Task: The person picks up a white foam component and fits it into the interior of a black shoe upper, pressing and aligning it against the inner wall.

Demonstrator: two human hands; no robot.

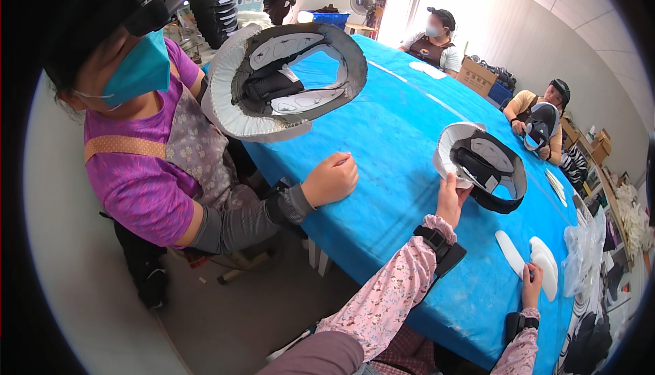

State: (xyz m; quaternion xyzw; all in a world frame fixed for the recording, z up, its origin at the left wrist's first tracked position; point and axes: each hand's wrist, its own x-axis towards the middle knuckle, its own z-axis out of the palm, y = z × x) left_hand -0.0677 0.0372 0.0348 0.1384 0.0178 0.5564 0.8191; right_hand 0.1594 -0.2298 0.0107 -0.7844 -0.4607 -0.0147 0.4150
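Observation:
My left hand (449, 203) is raised over the blue-covered table, closed on the near end of a shoe upper (513, 194). The upper is soleless, with a pleated white toe, dark edge, black tongue and pale side pads; blue shows through its opening. My right hand (532, 285), low on the right, pinches the lower end of a flat white insole-shaped piece (509, 252). Right beside it lies a small pile of similar white pieces (544, 269), close to my fingers.
At left a co-worker in a purple shirt (136, 163) has a fist on the blue table cover (402, 170) and a larger-looking shoe upper (235, 112) raised. Two others sit at the far side. Clear plastic bags (583, 255) lie at the right edge.

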